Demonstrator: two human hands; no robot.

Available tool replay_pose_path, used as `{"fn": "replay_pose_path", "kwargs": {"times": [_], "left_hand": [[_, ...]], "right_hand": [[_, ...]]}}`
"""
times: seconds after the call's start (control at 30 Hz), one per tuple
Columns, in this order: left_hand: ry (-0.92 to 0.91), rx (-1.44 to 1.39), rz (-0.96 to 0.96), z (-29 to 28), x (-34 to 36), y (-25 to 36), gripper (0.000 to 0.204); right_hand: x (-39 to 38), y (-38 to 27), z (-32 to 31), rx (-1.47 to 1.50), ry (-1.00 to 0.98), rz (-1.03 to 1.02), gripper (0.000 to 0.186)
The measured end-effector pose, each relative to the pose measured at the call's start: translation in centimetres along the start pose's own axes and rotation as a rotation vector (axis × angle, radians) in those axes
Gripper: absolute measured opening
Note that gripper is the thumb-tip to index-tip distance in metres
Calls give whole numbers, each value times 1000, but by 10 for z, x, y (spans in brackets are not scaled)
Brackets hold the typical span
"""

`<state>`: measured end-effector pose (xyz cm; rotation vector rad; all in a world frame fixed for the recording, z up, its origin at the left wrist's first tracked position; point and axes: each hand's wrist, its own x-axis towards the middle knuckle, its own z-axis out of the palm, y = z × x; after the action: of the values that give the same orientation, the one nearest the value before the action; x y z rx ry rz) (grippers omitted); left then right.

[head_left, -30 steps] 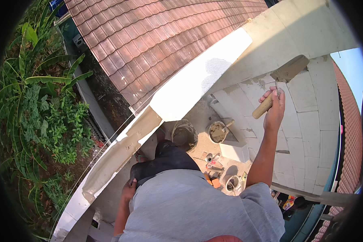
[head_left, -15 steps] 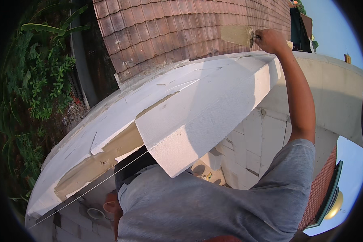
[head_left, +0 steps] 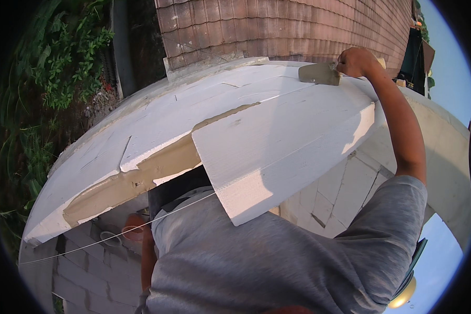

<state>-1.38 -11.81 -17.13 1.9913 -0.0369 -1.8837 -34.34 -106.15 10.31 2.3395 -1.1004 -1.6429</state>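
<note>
My right hand [head_left: 357,62] is closed around the handle of a trowel [head_left: 319,74]. The trowel's flat blade, greyish with mortar, is at the far end of a large white block [head_left: 267,136], over the wall top. This block sits on the wall and juts toward my body. Left of it, a bed of beige mortar [head_left: 110,189] lies along the wall's near edge. My left forearm [head_left: 148,256] hangs low beside my body, near an orange bucket [head_left: 134,228]; the fingers of that hand cannot be made out.
A taut string [head_left: 125,230] crosses in front of the wall at the near side. Beyond the wall rises a tiled roof [head_left: 277,31]. Green plants [head_left: 73,68] grow at the far left. A pale bucket [head_left: 111,239] stands below, and a concrete beam [head_left: 445,131] is at the right.
The trowel has come down from above the roof side to the block's far end, its blade tilting. The whole view has shifted slightly.
</note>
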Motion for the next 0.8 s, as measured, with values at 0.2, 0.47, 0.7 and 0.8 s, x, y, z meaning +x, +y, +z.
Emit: {"fn": "replay_pose_path", "kwargs": {"times": [0.2, 0.47, 0.7, 0.8], "left_hand": [[-16, -100, 21, 6, 2, -19, 43], [-26, -196, 17, 15, 4, -38, 43], [-39, -270, 30, 20, 8, -55, 44], [-39, -291, 28, 22, 5, -61, 44]], "right_hand": [[-6, -63, -30, -86, 165, -72, 33], [-35, -116, -78, 128, 341, -48, 32], [-33, -147, -71, -44, 39, -165, 31], [-35, -158, -79, -14, -28, -183, 32]]}}
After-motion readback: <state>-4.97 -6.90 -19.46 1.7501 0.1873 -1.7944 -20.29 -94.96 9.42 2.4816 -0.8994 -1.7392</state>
